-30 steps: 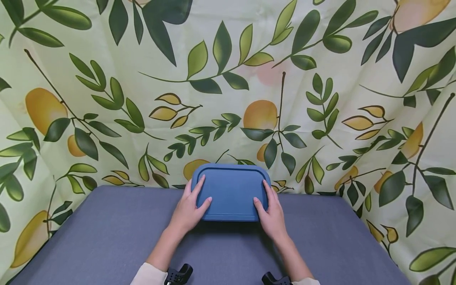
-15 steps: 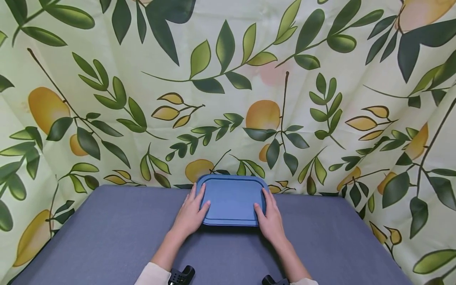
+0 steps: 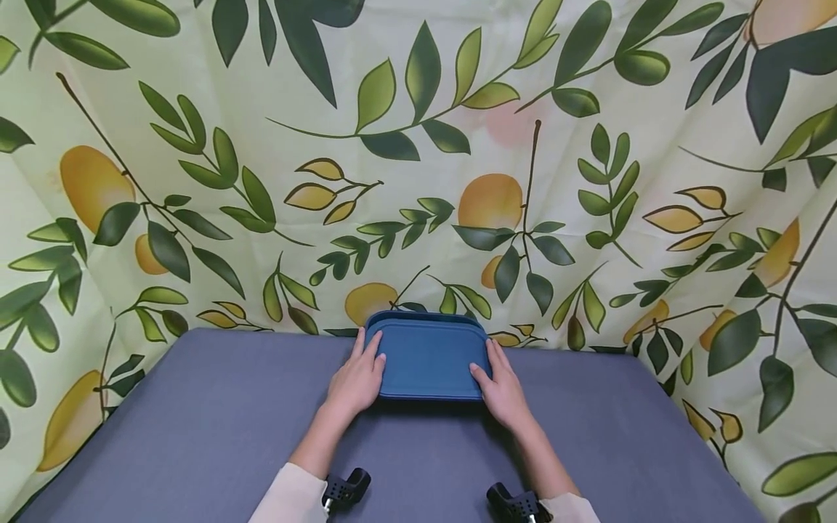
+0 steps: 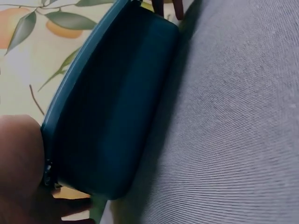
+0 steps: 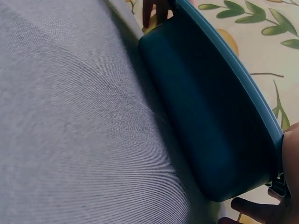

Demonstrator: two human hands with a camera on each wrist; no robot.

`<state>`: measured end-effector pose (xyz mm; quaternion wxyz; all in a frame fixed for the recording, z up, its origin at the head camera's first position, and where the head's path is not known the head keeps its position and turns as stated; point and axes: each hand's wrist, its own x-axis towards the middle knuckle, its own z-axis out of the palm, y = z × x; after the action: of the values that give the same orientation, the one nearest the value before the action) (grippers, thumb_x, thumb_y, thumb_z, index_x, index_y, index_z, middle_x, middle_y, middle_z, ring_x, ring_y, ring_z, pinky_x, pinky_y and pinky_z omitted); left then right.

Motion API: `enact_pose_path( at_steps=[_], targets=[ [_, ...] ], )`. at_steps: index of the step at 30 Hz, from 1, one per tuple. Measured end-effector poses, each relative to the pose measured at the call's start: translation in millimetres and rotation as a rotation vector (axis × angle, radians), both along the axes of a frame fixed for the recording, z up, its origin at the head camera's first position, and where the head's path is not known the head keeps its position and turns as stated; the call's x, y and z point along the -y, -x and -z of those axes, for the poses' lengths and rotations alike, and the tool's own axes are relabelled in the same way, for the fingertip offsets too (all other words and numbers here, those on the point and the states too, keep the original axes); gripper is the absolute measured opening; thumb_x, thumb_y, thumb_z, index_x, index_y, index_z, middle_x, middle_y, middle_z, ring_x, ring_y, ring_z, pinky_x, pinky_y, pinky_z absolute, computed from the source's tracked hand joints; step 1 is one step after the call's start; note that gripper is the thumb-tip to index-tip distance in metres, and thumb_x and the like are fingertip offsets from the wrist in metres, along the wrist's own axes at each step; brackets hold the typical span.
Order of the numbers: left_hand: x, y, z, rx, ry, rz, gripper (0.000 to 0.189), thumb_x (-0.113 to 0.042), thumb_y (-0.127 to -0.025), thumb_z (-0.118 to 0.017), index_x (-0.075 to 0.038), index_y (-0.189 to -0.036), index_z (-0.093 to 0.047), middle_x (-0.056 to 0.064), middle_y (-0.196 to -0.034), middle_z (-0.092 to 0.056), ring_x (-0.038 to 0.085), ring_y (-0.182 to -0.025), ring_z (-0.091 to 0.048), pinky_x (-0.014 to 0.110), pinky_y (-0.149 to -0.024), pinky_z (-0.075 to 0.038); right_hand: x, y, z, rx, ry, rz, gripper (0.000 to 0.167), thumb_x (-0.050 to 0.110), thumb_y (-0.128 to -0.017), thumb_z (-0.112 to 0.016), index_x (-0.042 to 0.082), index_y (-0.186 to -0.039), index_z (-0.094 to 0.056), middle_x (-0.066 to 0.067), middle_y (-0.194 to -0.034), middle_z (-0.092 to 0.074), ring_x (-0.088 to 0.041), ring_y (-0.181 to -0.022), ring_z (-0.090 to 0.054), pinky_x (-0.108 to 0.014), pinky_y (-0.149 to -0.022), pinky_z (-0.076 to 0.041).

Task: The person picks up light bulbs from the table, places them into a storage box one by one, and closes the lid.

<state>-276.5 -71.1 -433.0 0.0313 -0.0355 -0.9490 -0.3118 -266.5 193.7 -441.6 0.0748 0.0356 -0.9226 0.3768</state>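
Observation:
A blue lidded container (image 3: 431, 361) with rounded corners sits at the table's far side, below the curtain. Its lid faces up towards me, and a darker rim shows along the back edge. My left hand (image 3: 355, 379) grips the left end, and my right hand (image 3: 505, 391) holds the right end with its thumb on the lid. The left wrist view shows the dark front wall of the container (image 4: 107, 112) under the lid's edge. From the right wrist, the container (image 5: 205, 116) appears tight against its shadow on the cloth; whether it touches is unclear. Some fingertips are hidden behind it.
A grey-blue cloth (image 3: 229, 428) covers the table. Behind it and at both sides hangs a curtain (image 3: 418, 174) printed with leaves and fruit. Black wrist camera mounts (image 3: 346, 488) sit on both forearms.
Compared with one second ago, the container's lid has tilted and its dark back rim now shows more. The left fingers have shifted inward over the lid's left edge. The head view has shifted slightly.

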Motion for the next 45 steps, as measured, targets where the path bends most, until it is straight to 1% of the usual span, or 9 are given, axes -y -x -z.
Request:
enact_pose_path(
  at_steps=[3,6,15,22,29,33,37,41,45],
  targets=[
    [-0.3,2.6,-1.6,0.028,0.008,0.000,0.054,-0.032,-0.109,-0.038,-0.021,-0.161,-0.030,0.015,-0.171,-0.011,0.046,-0.130,-0.057,0.066,-0.101,-0.044,-0.5,4.0,-0.1,0.002,0.009,-0.001,0.069,0.028,-0.104,-0.052,-0.003,-0.159,-0.023,-0.023,-0.168,-0.018,-0.043,-0.155,-0.018,-0.061,-0.123,-0.020],
    [0.3,6.8,-2.7,0.047,0.021,0.008,0.054,-0.032,-0.109,-0.036,-0.022,-0.161,-0.029,0.016,-0.171,-0.011,0.047,-0.126,-0.059,0.066,-0.100,-0.044,-0.5,8.0,0.2,0.018,0.011,0.002,0.070,0.030,-0.105,-0.051,-0.001,-0.160,-0.021,-0.021,-0.169,-0.016,-0.041,-0.156,-0.017,-0.060,-0.124,-0.019],
    [-0.2,18.8,-5.5,0.077,0.038,0.014,0.053,-0.033,-0.110,-0.035,-0.021,-0.161,-0.028,0.019,-0.168,-0.023,0.050,-0.136,-0.049,0.067,-0.109,-0.039,-0.6,16.0,-1.8,0.032,0.020,-0.001,0.070,0.030,-0.105,-0.050,-0.001,-0.160,-0.019,-0.022,-0.169,-0.014,-0.041,-0.156,-0.015,-0.060,-0.124,-0.018],
    [-1.9,23.9,-7.9,0.087,0.034,0.034,0.054,-0.032,-0.110,-0.034,-0.020,-0.162,-0.027,0.018,-0.167,-0.025,0.049,-0.137,-0.048,0.065,-0.109,-0.039,-4.1,21.4,-4.3,0.040,0.012,-0.005,0.070,0.031,-0.106,-0.048,-0.001,-0.160,-0.018,-0.023,-0.168,-0.014,-0.043,-0.156,-0.016,-0.062,-0.124,-0.018],
    [1.8,32.4,-4.6,0.089,0.022,0.035,0.054,-0.033,-0.110,-0.033,-0.020,-0.162,-0.028,0.018,-0.166,-0.027,0.047,-0.144,-0.041,0.065,-0.114,-0.035,-2.9,28.3,0.4,0.059,0.013,-0.005,0.071,0.031,-0.105,-0.049,0.000,-0.161,-0.017,-0.022,-0.169,-0.013,-0.043,-0.156,-0.015,-0.063,-0.124,-0.017],
    [5.0,34.9,-2.9,0.102,0.009,0.043,0.054,-0.033,-0.110,-0.034,-0.020,-0.161,-0.028,0.019,-0.165,-0.030,0.044,-0.146,-0.039,0.063,-0.115,-0.034,1.1,29.9,1.7,0.066,0.028,0.000,0.071,0.032,-0.105,-0.049,0.000,-0.161,-0.018,-0.022,-0.169,-0.015,-0.042,-0.156,-0.016,-0.061,-0.124,-0.017],
    [9.2,37.7,-5.0,0.107,-0.010,0.044,0.054,-0.033,-0.110,-0.034,-0.020,-0.161,-0.028,0.020,-0.163,-0.033,0.041,-0.149,-0.036,0.062,-0.117,-0.032,5.1,31.8,-2.9,0.058,0.037,-0.001,0.070,0.031,-0.105,-0.049,0.000,-0.160,-0.021,-0.022,-0.169,-0.017,-0.042,-0.156,-0.017,-0.059,-0.125,-0.018],
    [9.9,38.3,-6.3,0.110,-0.009,0.030,0.053,-0.032,-0.109,-0.033,-0.021,-0.161,-0.029,0.018,-0.161,-0.039,0.040,-0.147,-0.040,0.060,-0.117,-0.034,4.7,34.2,-4.3,0.060,0.027,0.000,0.070,0.031,-0.105,-0.050,0.001,-0.160,-0.021,-0.021,-0.168,-0.017,-0.043,-0.155,-0.019,-0.059,-0.124,-0.019],
    [8.8,36.7,-5.2,0.121,-0.021,0.028,0.053,-0.032,-0.109,-0.033,-0.022,-0.161,-0.029,0.018,-0.160,-0.041,0.040,-0.145,-0.042,0.060,-0.117,-0.034,2.4,33.6,-3.6,0.073,0.031,0.000,0.070,0.032,-0.105,-0.049,0.002,-0.161,-0.020,-0.020,-0.169,-0.017,-0.042,-0.155,-0.018,-0.060,-0.124,-0.018]
  ],
)
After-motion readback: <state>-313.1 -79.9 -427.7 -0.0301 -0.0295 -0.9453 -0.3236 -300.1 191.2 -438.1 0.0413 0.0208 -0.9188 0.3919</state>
